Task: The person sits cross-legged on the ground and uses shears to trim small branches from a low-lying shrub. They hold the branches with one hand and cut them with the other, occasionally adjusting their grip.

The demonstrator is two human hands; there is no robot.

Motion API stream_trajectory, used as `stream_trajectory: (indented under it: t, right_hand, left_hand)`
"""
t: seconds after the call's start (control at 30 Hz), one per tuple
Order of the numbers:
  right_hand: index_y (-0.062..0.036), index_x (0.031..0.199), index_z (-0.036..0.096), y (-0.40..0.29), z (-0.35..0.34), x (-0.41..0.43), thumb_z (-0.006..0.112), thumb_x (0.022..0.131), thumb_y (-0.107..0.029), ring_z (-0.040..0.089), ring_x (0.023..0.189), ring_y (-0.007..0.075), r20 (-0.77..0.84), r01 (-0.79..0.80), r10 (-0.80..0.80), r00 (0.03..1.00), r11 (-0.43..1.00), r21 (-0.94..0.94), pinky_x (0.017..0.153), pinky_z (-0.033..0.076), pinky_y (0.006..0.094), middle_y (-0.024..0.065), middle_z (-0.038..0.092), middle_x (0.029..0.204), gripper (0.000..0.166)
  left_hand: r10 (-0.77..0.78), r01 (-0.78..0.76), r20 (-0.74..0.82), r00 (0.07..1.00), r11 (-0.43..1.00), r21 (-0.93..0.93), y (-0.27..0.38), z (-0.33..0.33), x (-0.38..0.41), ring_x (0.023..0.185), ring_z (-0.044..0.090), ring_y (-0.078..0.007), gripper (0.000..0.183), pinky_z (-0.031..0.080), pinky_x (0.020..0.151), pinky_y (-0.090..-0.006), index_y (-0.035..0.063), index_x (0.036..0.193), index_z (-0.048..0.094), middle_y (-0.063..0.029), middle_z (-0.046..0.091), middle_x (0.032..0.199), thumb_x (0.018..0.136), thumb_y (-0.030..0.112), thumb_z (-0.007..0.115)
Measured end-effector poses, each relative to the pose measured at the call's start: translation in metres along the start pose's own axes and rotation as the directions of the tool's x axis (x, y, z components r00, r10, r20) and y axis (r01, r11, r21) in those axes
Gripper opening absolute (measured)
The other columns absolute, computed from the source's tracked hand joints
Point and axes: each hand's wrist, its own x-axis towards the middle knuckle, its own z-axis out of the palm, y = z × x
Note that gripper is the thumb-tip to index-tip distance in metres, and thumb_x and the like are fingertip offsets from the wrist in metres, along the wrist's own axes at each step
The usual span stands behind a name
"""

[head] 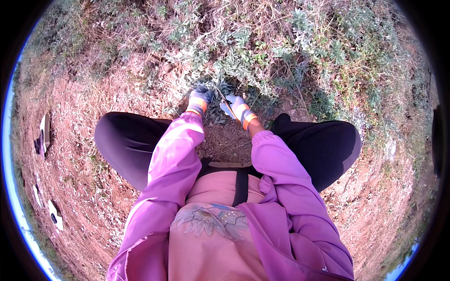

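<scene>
My left hand (201, 97), in a grey-and-orange work glove, curls into the silvery-green leafy plants (225, 72) in front of me. Leaves hide its fingertips, but it appears closed around some of the foliage. In my right hand (237, 106), gloved alike, is a slender hand tool that looks like a sickle (220, 93). Its narrow blade points up and left among the leaves, close beside my left hand. The handle runs back under my right palm towards the wrist. Whether the blade touches a stem cannot be seen.
My black-trousered knees (123, 144) spread to both sides, with bare brown soil (225, 142) between them. Dry grass (116, 87) and more leafy growth (337, 52) cover the ground ahead. Far left stand pale, box-like objects (45, 131); a dark object (437, 140) is at the right rim.
</scene>
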Motion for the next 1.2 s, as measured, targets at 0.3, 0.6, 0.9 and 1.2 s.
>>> stream_trajectory:
  t: [0.3,0.6,0.9,1.2]
  right_hand:
    - [-0.004,0.078,0.056,0.002,-0.002,0.003,0.059,0.071,-0.012,0.042,0.048,0.0064,-0.055,0.011,-0.011,0.998,1.0,-0.001,0.043,0.035,0.0212,-0.0013,0.05,0.059,0.011]
    - [-0.0079,0.077,0.055,0.024,-0.008,0.012,0.059,0.07,-0.014,0.04,0.042,0.0061,-0.088,0.0,0.0,0.996,1.0,-0.002,0.037,0.03,0.0206,-0.0011,0.049,0.055,0.01]
    - [-0.0092,0.085,0.053,-0.015,-0.006,-0.009,0.06,0.071,-0.018,0.043,0.042,0.0077,0.073,-0.274,0.266,0.961,0.951,0.146,0.037,0.035,0.022,-0.0008,0.052,0.058,0.018]
    - [-0.0069,0.093,0.052,0.015,0.0,0.006,0.061,0.072,-0.017,0.05,0.055,0.0083,0.025,-0.104,0.106,0.994,0.992,-0.067,0.045,0.039,0.0232,0.0001,0.056,0.069,0.025]
  left_hand:
    - [-0.138,0.157,0.089,0.986,0.951,-0.266,0.009,0.008,-0.003,0.07,0.053,-0.015,0.032,0.045,0.062,-0.0263,0.0025,0.098,0.048,-0.0063,0.056,0.081,0.07,0.007,0.062]
    - [-0.378,0.411,0.169,0.91,0.872,-0.266,0.066,0.014,-0.04,0.075,0.05,-0.014,0.031,0.04,0.068,-0.0242,0.0008,0.098,0.051,-0.0072,0.056,0.085,0.072,0.017,0.056]
    - [-0.293,0.298,0.053,0.955,0.941,-0.159,0.038,0.009,-0.021,0.059,0.053,-0.0182,0.027,0.044,0.054,-0.0273,0.0037,0.088,0.051,-0.0083,0.057,0.075,0.066,0.015,0.061]
    - [-0.248,0.224,0.117,0.962,0.956,0.188,0.005,0.007,0.008,0.079,0.054,-0.0159,0.026,0.041,0.07,-0.0244,0.0026,0.092,0.054,-0.0088,0.058,0.088,0.072,0.02,0.052]
